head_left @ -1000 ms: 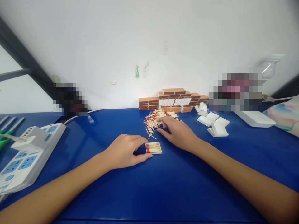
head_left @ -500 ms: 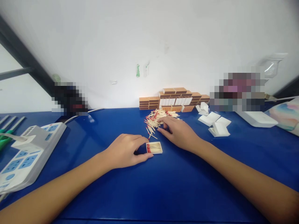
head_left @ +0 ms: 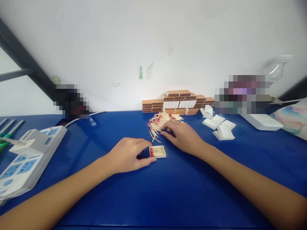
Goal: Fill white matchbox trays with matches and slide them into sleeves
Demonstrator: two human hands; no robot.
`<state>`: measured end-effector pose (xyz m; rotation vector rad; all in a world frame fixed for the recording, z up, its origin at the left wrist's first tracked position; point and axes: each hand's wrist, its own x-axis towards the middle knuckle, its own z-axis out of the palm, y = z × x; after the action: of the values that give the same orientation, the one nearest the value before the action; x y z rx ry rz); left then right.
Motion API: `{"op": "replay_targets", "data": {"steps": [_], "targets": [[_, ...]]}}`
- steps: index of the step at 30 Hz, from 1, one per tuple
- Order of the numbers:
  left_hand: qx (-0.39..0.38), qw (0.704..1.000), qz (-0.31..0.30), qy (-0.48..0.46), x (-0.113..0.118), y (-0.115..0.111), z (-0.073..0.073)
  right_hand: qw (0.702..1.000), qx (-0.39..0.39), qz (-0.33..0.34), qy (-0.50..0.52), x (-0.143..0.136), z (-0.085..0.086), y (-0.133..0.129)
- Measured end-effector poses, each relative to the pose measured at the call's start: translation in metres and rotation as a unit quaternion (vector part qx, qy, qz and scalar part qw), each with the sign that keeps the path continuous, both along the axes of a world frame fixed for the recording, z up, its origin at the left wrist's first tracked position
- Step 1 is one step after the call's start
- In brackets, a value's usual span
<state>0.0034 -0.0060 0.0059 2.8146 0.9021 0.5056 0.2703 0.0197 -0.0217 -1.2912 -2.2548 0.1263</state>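
Observation:
A small white matchbox tray [head_left: 164, 151] lies on the blue table, partly filled with red-tipped matches. My left hand [head_left: 130, 155] grips its left end between thumb and fingers. Behind the tray is a loose heap of matches [head_left: 157, 123] with red heads. My right hand [head_left: 181, 134] rests at the heap's right front edge, thumb and fingers curled toward the matches. Whether a match is between those fingertips is too small to tell.
Stacked brown matchboxes [head_left: 179, 102] stand against the wall behind the heap. Empty white trays [head_left: 224, 132] lie to the right, near a white box [head_left: 263, 122]. A power strip [head_left: 35, 163] with a plugged-in adapter occupies the left side.
The whole view has shifted slightly. Both hands keep nearly the same places, the left on the tray and the right at the heap.

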Motion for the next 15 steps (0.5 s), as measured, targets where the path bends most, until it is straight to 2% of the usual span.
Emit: {"op": "replay_targets", "data": {"steps": [15], "targets": [[-0.002,1.000,0.000,0.007,0.0010,-0.0003,0.0014,1.000,0.013,-0.009,-0.011,-0.0007,-0.0002,-0.0018]]}}
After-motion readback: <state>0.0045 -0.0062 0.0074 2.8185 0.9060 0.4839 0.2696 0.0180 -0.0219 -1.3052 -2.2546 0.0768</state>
